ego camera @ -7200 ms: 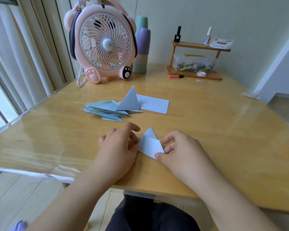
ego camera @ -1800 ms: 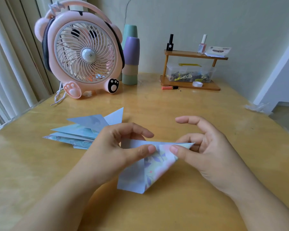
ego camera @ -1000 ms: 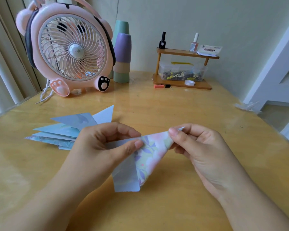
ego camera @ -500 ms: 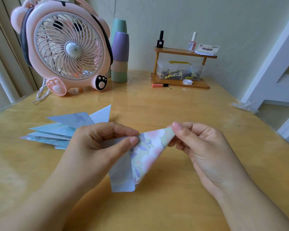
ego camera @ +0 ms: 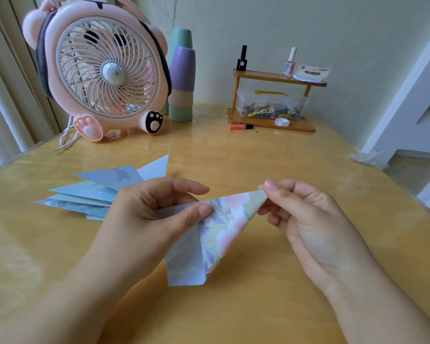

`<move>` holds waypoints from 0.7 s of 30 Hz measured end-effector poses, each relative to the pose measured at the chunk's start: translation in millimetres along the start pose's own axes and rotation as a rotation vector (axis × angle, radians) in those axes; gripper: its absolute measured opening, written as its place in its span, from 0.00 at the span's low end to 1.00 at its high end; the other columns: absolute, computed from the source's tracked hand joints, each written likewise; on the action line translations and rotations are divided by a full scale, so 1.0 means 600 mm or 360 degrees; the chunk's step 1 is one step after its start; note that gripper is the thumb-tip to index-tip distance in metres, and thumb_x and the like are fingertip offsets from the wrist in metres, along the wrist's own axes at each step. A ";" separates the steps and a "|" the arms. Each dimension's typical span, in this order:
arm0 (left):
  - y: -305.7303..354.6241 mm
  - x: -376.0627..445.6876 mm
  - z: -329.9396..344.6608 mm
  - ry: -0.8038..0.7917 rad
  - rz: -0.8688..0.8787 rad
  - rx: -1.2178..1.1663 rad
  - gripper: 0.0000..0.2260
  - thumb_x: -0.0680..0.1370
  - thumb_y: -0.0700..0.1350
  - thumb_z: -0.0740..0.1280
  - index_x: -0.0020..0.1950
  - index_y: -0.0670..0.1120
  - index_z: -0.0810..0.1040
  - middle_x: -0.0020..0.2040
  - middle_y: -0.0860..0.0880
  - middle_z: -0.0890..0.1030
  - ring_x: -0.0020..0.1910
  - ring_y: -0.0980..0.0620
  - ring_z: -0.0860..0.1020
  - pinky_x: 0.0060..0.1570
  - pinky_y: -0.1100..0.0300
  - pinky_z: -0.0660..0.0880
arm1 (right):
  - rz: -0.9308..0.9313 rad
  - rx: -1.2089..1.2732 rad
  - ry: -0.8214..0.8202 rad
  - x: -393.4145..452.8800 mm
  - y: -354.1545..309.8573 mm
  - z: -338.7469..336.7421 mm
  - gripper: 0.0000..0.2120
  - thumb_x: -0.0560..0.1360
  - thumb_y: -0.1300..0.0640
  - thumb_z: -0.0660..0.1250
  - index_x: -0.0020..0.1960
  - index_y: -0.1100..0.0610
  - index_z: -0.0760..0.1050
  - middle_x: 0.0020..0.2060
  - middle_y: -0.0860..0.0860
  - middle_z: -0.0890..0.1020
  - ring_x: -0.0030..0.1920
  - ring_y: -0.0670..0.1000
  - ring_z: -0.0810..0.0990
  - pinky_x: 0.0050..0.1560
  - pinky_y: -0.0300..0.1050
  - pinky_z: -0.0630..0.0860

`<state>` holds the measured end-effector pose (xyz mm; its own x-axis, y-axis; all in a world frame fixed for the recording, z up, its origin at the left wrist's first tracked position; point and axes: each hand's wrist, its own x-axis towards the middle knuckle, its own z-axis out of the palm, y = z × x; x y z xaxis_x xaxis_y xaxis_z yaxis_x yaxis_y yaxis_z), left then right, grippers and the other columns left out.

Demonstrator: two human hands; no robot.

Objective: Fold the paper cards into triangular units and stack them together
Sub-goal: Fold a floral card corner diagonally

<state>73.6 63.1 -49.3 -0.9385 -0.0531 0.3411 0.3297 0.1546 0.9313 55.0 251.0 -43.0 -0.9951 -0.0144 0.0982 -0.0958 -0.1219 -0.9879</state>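
My left hand point(ego camera: 144, 214) covers the near corner of the folded stack point(ego camera: 90, 192) and the left end of the floral card point(ego camera: 219, 232). The fan point(ego camera: 104, 73) loses its handle at the top edge. Contents of the clear box point(ego camera: 271, 105) and the packet label point(ego camera: 312, 73) are too small to read.
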 end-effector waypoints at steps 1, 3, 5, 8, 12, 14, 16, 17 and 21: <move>0.000 0.000 0.000 0.0006 0.0000 0.0007 0.09 0.60 0.51 0.74 0.39 0.59 0.83 0.33 0.54 0.84 0.32 0.61 0.81 0.37 0.68 0.76 | 0.0023 -0.0003 -0.0002 0.000 0.002 0.000 0.09 0.61 0.49 0.74 0.33 0.55 0.79 0.32 0.50 0.80 0.34 0.45 0.76 0.41 0.43 0.66; 0.001 0.000 0.000 0.0022 0.0002 0.0029 0.10 0.59 0.51 0.78 0.39 0.59 0.83 0.33 0.55 0.84 0.32 0.61 0.81 0.37 0.67 0.76 | 0.0063 -0.0070 -0.0067 -0.001 0.003 0.001 0.11 0.60 0.47 0.77 0.35 0.54 0.81 0.33 0.49 0.81 0.34 0.45 0.77 0.40 0.43 0.67; 0.000 0.000 -0.001 0.0040 0.0002 0.0003 0.11 0.59 0.51 0.77 0.39 0.59 0.83 0.33 0.55 0.84 0.32 0.61 0.80 0.36 0.68 0.76 | 0.0073 -0.0167 -0.0197 -0.005 0.005 0.004 0.13 0.60 0.45 0.76 0.37 0.53 0.82 0.33 0.48 0.81 0.35 0.44 0.76 0.39 0.42 0.68; 0.001 0.001 -0.001 0.0021 -0.0016 -0.0079 0.09 0.59 0.52 0.74 0.38 0.58 0.83 0.32 0.54 0.84 0.32 0.60 0.81 0.36 0.67 0.76 | 0.0034 -0.0252 -0.0281 -0.007 0.008 0.009 0.11 0.61 0.46 0.74 0.38 0.53 0.83 0.33 0.50 0.81 0.35 0.45 0.75 0.39 0.42 0.67; 0.001 0.002 -0.006 -0.0128 -0.0040 -0.0133 0.12 0.60 0.48 0.78 0.41 0.57 0.84 0.34 0.52 0.84 0.34 0.57 0.82 0.38 0.62 0.77 | -0.0002 -0.0184 -0.0238 -0.005 0.009 0.008 0.06 0.64 0.53 0.71 0.33 0.55 0.81 0.28 0.50 0.79 0.31 0.45 0.72 0.36 0.36 0.68; -0.001 0.003 -0.007 -0.0167 -0.0051 -0.0163 0.11 0.62 0.47 0.75 0.42 0.57 0.84 0.34 0.51 0.84 0.35 0.56 0.82 0.38 0.61 0.77 | -0.0014 -0.0142 -0.0237 -0.005 0.008 0.008 0.06 0.64 0.54 0.71 0.31 0.55 0.80 0.27 0.50 0.79 0.29 0.43 0.73 0.35 0.32 0.69; -0.003 0.004 -0.007 -0.0171 -0.0055 -0.0184 0.11 0.62 0.46 0.74 0.43 0.57 0.84 0.34 0.51 0.84 0.34 0.56 0.82 0.38 0.62 0.77 | -0.0031 -0.0123 -0.0241 -0.006 0.007 0.009 0.06 0.64 0.55 0.70 0.30 0.56 0.80 0.27 0.50 0.79 0.29 0.43 0.73 0.34 0.31 0.70; -0.004 0.004 -0.007 -0.0167 -0.0054 -0.0182 0.10 0.62 0.46 0.74 0.42 0.57 0.84 0.34 0.51 0.84 0.34 0.56 0.82 0.37 0.62 0.77 | -0.0034 -0.0119 -0.0242 -0.006 0.007 0.010 0.06 0.64 0.55 0.71 0.30 0.56 0.80 0.27 0.49 0.79 0.28 0.43 0.73 0.34 0.31 0.70; -0.007 0.004 -0.008 -0.0167 -0.0032 -0.0136 0.08 0.64 0.47 0.73 0.41 0.57 0.85 0.38 0.53 0.85 0.38 0.57 0.82 0.40 0.64 0.78 | -0.0040 -0.0104 -0.0241 -0.007 0.007 0.010 0.05 0.64 0.56 0.71 0.30 0.55 0.80 0.27 0.49 0.79 0.28 0.42 0.74 0.34 0.30 0.70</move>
<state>70.2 57.5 -52.0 -0.9490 0.0488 0.3114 0.3143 0.0700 0.9468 59.0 244.4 -46.6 -0.9775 -0.1622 0.1349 -0.1268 -0.0593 -0.9902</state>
